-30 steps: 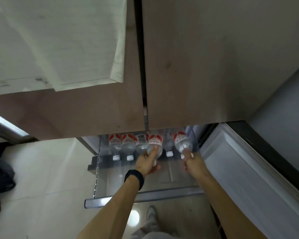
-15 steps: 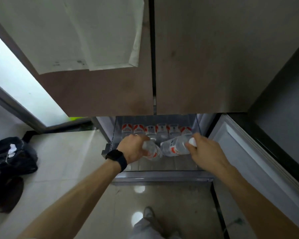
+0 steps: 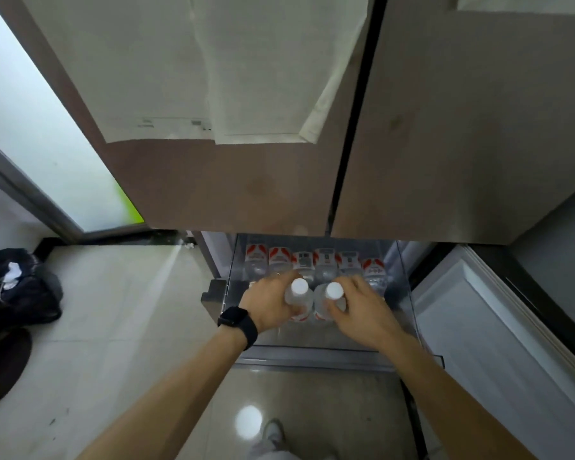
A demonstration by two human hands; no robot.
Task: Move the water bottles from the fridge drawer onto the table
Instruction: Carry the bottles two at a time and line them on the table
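Fingers (image 3: 281, 279) of left hand (image 3: 269, 305) curl round one water bottle (image 3: 299, 290), right hand (image 3: 362, 310) wraps a second bottle (image 3: 332, 291); both upright, side by side above open fridge drawer (image 3: 312, 358), lower bodies hidden behind hands. Row of bottles (image 3: 326, 260) lies at drawer back, far ends cut off by fridge door (image 3: 233, 180)

Glossy pale floor tiles (image 3: 113, 327), with a round bright glare (image 3: 248, 421) bouncing off them. On the left, a tall frosted glass pane (image 3: 40, 121) glows with daylight (a bit of green shows at its bottom corner) inside a grey frame (image 3: 30, 200). Brown fridge doors (image 3: 445, 144) fill the top, with white paper sheets (image 3: 180, 78) stuck on the left one. A dark bag (image 3: 20, 287) slumps on the floor by the wall.
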